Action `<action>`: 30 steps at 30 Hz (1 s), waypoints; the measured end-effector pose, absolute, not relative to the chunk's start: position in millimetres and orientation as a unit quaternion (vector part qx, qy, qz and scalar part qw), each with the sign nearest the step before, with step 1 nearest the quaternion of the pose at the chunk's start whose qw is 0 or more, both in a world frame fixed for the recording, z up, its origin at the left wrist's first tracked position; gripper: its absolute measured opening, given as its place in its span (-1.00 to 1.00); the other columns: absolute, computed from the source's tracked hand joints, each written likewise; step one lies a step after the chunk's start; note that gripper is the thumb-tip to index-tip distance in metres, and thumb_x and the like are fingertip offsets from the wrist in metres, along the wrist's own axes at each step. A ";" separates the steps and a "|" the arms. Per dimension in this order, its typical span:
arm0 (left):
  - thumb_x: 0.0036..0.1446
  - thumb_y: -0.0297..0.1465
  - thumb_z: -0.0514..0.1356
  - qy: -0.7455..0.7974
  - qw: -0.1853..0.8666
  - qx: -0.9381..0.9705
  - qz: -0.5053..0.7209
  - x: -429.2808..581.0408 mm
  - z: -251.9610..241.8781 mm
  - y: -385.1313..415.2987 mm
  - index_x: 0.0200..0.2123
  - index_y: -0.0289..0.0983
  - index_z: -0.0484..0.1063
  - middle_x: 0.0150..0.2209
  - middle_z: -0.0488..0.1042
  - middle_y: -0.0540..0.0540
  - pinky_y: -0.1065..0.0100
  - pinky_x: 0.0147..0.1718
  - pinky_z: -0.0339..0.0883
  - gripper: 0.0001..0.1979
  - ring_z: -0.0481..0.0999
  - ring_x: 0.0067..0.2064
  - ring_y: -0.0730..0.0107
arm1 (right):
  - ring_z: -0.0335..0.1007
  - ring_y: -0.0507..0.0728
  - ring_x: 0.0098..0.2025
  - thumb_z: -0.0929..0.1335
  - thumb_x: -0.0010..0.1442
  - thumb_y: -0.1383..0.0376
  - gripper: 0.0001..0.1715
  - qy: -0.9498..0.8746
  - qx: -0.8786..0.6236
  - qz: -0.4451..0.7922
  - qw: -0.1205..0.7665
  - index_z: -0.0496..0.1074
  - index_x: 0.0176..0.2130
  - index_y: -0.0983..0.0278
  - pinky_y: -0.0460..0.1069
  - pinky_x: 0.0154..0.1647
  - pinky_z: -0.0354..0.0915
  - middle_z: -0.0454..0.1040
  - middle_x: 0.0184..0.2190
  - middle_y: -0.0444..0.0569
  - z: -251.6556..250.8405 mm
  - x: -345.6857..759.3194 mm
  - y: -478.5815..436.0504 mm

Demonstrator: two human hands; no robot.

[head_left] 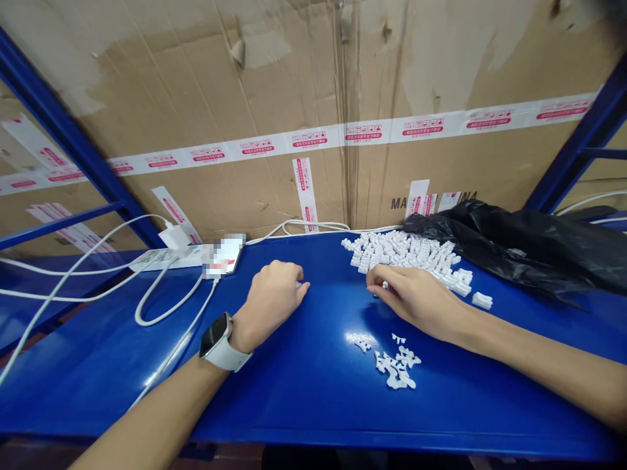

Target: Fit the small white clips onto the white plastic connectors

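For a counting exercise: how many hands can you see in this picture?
2: the left hand on the blue bench, the right hand at the white plastic pieces.

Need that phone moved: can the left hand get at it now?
Likely yes: the left hand lies close to the phone, with nothing standing between them. The white cable runs away from the hand.

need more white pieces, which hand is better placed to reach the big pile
Right, probably: the right hand sits at the edge of the white plastic pile, a small white piece between its fingers. The left hand is farther off on the blue shelf.
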State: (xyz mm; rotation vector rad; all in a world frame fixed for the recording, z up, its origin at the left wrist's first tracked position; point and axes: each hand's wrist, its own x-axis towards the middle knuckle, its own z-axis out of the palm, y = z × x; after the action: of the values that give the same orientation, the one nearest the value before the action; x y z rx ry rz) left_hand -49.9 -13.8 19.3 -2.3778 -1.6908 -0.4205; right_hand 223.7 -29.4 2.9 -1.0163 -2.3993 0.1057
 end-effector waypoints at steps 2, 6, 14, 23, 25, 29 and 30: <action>0.14 -0.33 0.28 -0.518 0.036 -0.835 -0.182 -45.0 17.2 -13.6 -0.29 -0.25 0.58 -0.34 0.61 -0.12 0.28 -0.34 0.40 -0.88 0.58 -0.32 0.22 | 0.42 0.06 -0.39 0.23 0.40 0.29 -0.89 -0.889 -0.364 0.044 0.275 0.33 -0.16 0.23 -0.06 -0.37 0.24 0.53 -0.28 -0.06 0.6 224.4 -28.1; 0.16 -0.40 0.28 -0.392 -0.066 -0.885 -0.241 -29.5 15.1 -20.6 -0.24 -0.23 0.58 -0.31 0.61 -0.02 0.32 -0.21 0.42 -0.90 0.57 -0.31 0.38 | 0.40 0.03 -0.40 0.25 0.40 0.30 -0.89 -0.891 -0.332 0.056 0.304 0.37 -0.16 0.24 -0.09 -0.39 0.23 0.52 -0.30 -0.07 -0.1 223.8 -28.6; 0.19 -0.42 0.28 -0.282 -0.202 -0.895 -0.279 -14.3 8.6 -29.6 -0.05 -0.22 0.51 -0.17 0.58 -0.04 0.37 -0.17 0.46 -0.76 0.54 -0.25 0.45 | 0.37 0.00 -0.44 0.34 0.31 0.34 -0.94 -0.889 -0.309 0.097 0.324 0.44 -0.24 0.26 -0.11 -0.39 0.24 0.48 -0.42 -0.13 1.0 217.7 -31.6; 0.10 -0.34 0.35 -0.313 -0.306 -0.847 -0.302 -8.5 1.7 -30.3 0.03 -0.24 0.38 -0.15 0.55 -0.06 0.35 -0.16 0.55 -0.57 0.58 -0.24 0.43 | 0.40 -0.01 -0.54 0.37 0.29 0.31 -0.89 -0.869 -0.354 0.108 0.327 0.46 -0.15 0.27 -0.13 -0.48 0.21 0.52 -0.50 -0.16 -9.4 216.2 -31.6; 0.08 -0.34 0.37 -0.316 -0.310 -0.841 -0.310 -7.2 0.9 -30.5 0.07 -0.22 0.34 -0.10 0.53 -0.06 0.36 -0.18 0.56 -0.50 0.59 -0.24 0.44 | 0.39 -0.01 -0.56 0.37 0.29 0.31 -0.91 -0.871 -0.350 0.108 0.327 0.49 -0.19 0.27 -0.12 -0.47 0.22 0.52 -0.51 -0.16 -9.9 214.4 -31.9; 0.06 -0.36 0.39 -0.313 -0.293 -0.845 -0.320 -5.5 -0.3 -30.3 0.11 -0.19 0.31 0.03 0.48 -0.09 0.37 -0.17 0.56 -0.44 0.60 -0.23 0.45 | 0.44 -0.01 -0.53 0.41 0.24 0.36 -0.92 -0.875 -0.328 0.130 0.331 0.57 -0.26 0.25 -0.12 -0.44 0.26 0.56 -0.48 -0.15 -10.5 210.2 -30.9; 0.06 -0.37 0.39 -0.312 -0.289 -0.847 -0.320 -5.2 -0.4 -30.4 0.11 -0.20 0.32 0.03 0.48 -0.10 0.37 -0.17 0.56 -0.46 0.60 -0.22 0.45 | 0.45 -0.01 -0.53 0.41 0.23 0.37 -0.92 -0.873 -0.328 0.136 0.334 0.57 -0.28 0.26 -0.12 -0.45 0.27 0.57 -0.47 -0.14 -10.7 209.4 -30.6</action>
State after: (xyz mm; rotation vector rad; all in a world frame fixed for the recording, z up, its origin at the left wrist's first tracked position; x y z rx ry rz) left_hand -5.2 -30.4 -0.4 -3.2975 -1.2129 -1.2446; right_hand 209.4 -30.6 -10.7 -0.8565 -2.2794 0.3553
